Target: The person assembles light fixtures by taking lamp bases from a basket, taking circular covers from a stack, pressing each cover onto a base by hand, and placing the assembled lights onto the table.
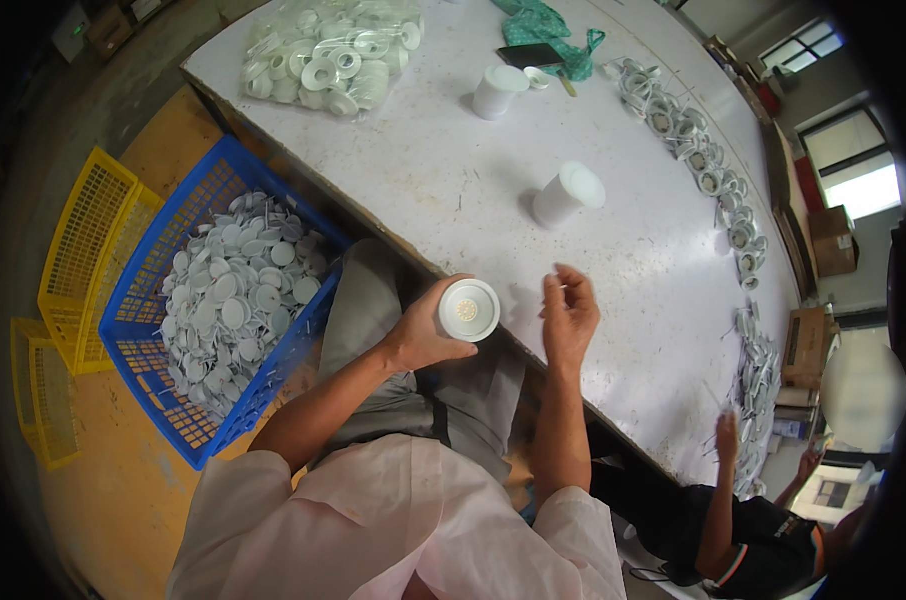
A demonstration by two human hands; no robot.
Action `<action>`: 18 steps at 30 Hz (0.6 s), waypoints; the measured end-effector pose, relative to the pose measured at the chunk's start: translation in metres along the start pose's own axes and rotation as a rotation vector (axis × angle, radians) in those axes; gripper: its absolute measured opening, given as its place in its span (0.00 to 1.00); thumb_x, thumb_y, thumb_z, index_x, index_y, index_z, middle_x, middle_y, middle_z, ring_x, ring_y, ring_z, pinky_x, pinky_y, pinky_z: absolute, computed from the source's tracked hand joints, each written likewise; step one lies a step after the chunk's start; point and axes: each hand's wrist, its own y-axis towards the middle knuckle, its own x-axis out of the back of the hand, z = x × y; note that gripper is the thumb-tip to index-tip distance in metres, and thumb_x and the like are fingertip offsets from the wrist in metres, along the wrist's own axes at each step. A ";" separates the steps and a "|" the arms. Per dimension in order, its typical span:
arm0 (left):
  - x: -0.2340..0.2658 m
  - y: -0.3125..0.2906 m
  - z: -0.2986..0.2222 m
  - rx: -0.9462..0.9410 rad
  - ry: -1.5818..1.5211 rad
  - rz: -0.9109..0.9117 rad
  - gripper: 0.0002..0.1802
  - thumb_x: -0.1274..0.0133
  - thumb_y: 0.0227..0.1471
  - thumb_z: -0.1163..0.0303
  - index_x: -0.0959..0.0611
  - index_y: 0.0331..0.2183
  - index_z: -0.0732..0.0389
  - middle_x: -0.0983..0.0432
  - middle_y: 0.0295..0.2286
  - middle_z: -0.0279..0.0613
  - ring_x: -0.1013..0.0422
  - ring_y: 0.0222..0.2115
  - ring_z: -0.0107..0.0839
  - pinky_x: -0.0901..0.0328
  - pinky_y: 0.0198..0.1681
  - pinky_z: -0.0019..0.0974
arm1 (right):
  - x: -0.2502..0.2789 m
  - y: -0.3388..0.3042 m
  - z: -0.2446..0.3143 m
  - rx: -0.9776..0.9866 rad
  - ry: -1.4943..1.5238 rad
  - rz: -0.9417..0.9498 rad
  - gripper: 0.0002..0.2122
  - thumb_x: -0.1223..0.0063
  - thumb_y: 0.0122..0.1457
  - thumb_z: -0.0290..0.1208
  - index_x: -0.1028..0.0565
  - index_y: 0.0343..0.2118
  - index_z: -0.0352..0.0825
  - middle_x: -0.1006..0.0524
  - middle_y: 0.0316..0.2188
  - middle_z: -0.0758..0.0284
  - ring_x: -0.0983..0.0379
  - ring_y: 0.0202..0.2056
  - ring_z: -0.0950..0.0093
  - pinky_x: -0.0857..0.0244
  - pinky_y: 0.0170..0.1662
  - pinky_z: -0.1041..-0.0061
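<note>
My left hand [425,325] is wrapped round a white cylindrical lamp housing [485,318] and tilts its round end upward. A cluster of small yellowish dots shows in the middle of the recessed end. To the right, my right hand [571,312] is raised over the table's near edge, apart from the housing. Its fingers are loosely curled, and I see nothing between them. Beyond it on the table lie two similar white cylinders, a nearer one [569,194] and a farther one [499,92].
A blue basket [133,310] of white discs stands left, beside yellow crates [88,250]. On the white table [443,190] lie a clear bag of white rings [323,60], a green bag [575,62], a phone [528,56] and rows of round parts [708,160]. A co-worker [763,540] sits right.
</note>
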 end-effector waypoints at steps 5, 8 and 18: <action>-0.005 0.000 -0.002 0.005 -0.029 -0.009 0.47 0.35 0.33 0.75 0.38 0.56 0.62 0.34 0.49 0.42 0.38 0.51 0.30 0.44 0.56 0.34 | 0.019 0.073 0.014 0.021 0.063 -0.241 0.16 0.44 0.55 0.33 0.29 0.41 0.27 0.29 0.28 0.67 0.36 0.22 0.83 0.40 0.22 0.85; -0.005 -0.002 0.001 -0.004 0.019 -0.017 0.47 0.34 0.33 0.75 0.38 0.56 0.62 0.33 0.48 0.42 0.38 0.51 0.31 0.43 0.56 0.34 | 0.015 0.115 0.021 -0.162 0.057 -0.299 0.18 0.42 0.54 0.38 0.29 0.39 0.27 0.31 0.27 0.67 0.37 0.21 0.83 0.41 0.21 0.85; 0.006 -0.007 0.014 -0.012 0.049 -0.014 0.48 0.34 0.36 0.78 0.41 0.57 0.65 0.36 0.50 0.40 0.39 0.52 0.29 0.43 0.56 0.34 | 0.028 0.142 -0.011 -0.262 0.411 -0.066 0.13 0.43 0.56 0.39 0.31 0.24 0.36 0.33 0.17 0.73 0.38 0.16 0.85 0.42 0.18 0.87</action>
